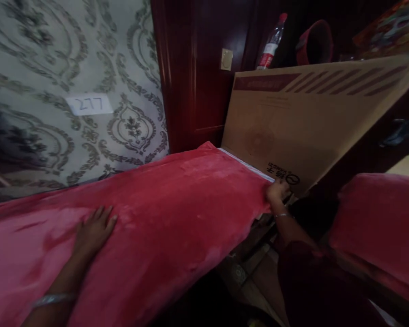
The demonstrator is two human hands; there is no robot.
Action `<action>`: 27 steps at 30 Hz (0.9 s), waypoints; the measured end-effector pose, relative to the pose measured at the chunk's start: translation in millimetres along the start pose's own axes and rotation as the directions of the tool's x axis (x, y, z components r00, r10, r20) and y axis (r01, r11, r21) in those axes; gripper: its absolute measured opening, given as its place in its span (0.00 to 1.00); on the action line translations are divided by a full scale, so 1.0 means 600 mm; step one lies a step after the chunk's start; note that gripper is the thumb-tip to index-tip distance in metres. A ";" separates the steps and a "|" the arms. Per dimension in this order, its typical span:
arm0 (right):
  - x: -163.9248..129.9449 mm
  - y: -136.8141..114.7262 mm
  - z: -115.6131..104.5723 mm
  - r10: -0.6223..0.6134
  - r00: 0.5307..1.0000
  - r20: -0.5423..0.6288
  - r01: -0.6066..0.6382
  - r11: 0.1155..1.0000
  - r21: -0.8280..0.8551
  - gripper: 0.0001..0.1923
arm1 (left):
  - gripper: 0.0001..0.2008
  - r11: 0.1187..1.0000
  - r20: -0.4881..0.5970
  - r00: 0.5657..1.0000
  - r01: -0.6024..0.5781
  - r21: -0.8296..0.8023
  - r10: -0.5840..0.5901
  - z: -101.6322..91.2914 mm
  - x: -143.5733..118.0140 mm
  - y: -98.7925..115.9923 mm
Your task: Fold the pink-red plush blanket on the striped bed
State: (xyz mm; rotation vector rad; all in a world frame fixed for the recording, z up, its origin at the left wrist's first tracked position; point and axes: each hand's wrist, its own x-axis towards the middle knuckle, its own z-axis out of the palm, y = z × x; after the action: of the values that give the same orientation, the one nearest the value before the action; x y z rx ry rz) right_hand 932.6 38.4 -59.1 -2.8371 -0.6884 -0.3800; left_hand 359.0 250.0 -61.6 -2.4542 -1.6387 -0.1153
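A red plush blanket [177,204] covers a bed that runs from lower left to the centre. My left hand [95,227] lies flat on it, palm down, fingers spread, with a bracelet on the wrist. My right hand [277,190] grips the blanket's far corner, where a white edge shows, right against a big cardboard box [303,127]. That wrist also wears a thin bracelet.
The cardboard box leans at the bed's end before a dark wooden door [197,68]. A plastic bottle [271,43] stands behind the box. Patterned wallpaper with a "277" label [90,104] lines the left wall. More red fabric [381,222] lies at right.
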 end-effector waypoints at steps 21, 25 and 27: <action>-0.309 -0.226 -0.028 -0.805 0.545 0.234 0.724 0.592 0.354 0.27 | 0.29 0.999 0.065 0.998 -0.025 -0.035 0.027 -0.003 -0.165 0.071; -0.163 -0.064 -0.010 -0.472 0.836 0.280 0.441 0.882 0.169 0.28 | 0.29 0.999 0.051 0.998 -0.024 -0.036 0.026 -0.002 -0.163 0.072; -0.124 -0.007 -0.002 -0.311 0.914 0.262 0.293 0.950 0.104 0.29 | 0.29 0.999 0.038 0.999 -0.025 -0.041 0.026 -0.001 -0.164 0.071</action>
State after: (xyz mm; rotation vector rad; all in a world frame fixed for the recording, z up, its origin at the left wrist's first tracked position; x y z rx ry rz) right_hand 866.5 10.5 -78.8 -2.7502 -1.1807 -0.0004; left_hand 360.4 144.8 -82.3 -2.5219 -1.6354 -0.0989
